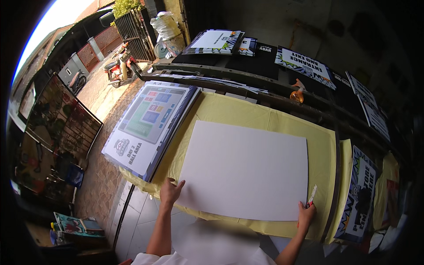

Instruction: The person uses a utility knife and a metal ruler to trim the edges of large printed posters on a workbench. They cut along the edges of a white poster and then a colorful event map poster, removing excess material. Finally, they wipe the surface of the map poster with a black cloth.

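Note:
A large blank white board (245, 172) lies flat on a yellow sheet (298, 122) that covers the table before me. At the board's near left corner is my left hand (171, 190), thumb and fingers apart at its edge. My right hand (306, 213) is at the near right corner, closed around a red-handled utility knife (312, 195) whose pale blade end points away from me. Left of the board, a stack of printed signs (145, 126) rests on the yellow sheet, the top one showing a coloured floor plan.
An orange spray bottle (297, 94) stands beyond the table, near thin white offcut strips (225, 81). Printed boards (212, 41) lie on a dark surface behind. Another printed sign (357, 195) is at the right. Outside at the far left are a red motorcycle (122, 66) and a metal gate (134, 34).

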A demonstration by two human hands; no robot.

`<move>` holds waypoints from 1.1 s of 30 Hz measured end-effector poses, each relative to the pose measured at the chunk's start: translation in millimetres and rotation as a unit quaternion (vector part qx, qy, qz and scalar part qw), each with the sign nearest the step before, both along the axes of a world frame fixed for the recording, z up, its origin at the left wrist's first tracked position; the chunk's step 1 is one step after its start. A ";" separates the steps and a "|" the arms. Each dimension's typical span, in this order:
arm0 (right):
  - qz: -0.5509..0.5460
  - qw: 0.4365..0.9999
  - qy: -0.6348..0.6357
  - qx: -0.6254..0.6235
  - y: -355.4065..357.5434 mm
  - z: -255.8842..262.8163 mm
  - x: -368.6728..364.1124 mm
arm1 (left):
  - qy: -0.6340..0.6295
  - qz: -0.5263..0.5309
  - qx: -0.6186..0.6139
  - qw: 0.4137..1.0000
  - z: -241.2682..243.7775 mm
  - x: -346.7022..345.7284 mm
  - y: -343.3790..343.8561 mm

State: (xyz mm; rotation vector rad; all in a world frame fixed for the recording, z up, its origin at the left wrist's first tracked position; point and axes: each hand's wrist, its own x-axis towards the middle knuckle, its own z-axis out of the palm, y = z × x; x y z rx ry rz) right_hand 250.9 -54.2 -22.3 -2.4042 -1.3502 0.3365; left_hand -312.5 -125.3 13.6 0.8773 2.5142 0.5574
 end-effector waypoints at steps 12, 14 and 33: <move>0.000 0.979 0.204 0.029 -1.4 2.1 41.5 | -0.125 0.004 0.088 0.988 10.5 -38.2 -10.6; -0.002 0.968 0.249 -0.014 -5.6 14.0 46.5 | -0.178 -0.005 0.101 0.979 39.5 -28.2 -13.7; 0.118 0.929 0.241 0.255 -14.8 147.1 -6.2 | -0.435 -0.151 0.395 0.795 225.0 -20.3 6.9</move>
